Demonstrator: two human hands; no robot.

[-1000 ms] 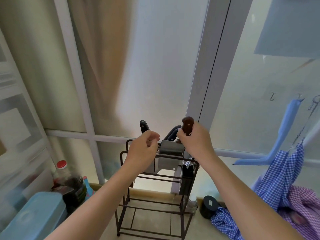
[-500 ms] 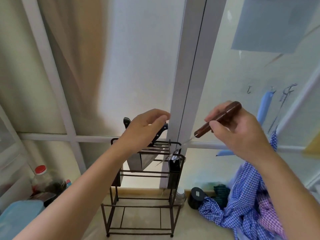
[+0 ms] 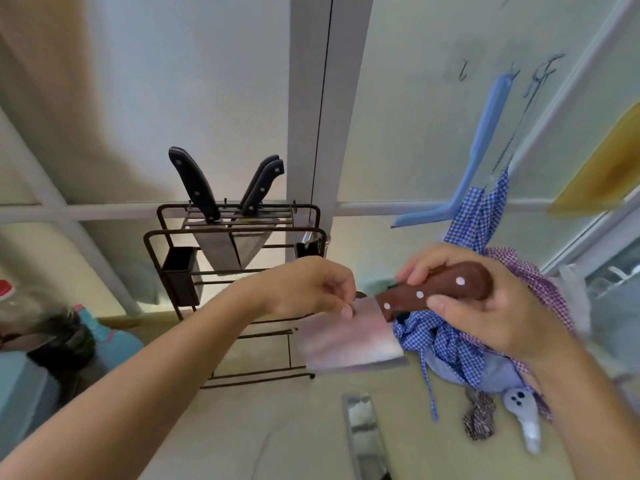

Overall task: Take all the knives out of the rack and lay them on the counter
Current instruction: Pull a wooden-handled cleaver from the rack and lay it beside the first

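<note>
My right hand is wrapped around the brown wooden handle of a wide shiny cleaver. My left hand pinches the blade's top edge. Behind my left hand, the dark wire rack holds black-handled knives.

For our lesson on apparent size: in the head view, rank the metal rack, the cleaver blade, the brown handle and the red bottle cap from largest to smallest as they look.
1. metal rack
2. cleaver blade, though it is nearer the camera
3. brown handle
4. red bottle cap, cut off by the frame edge
</note>
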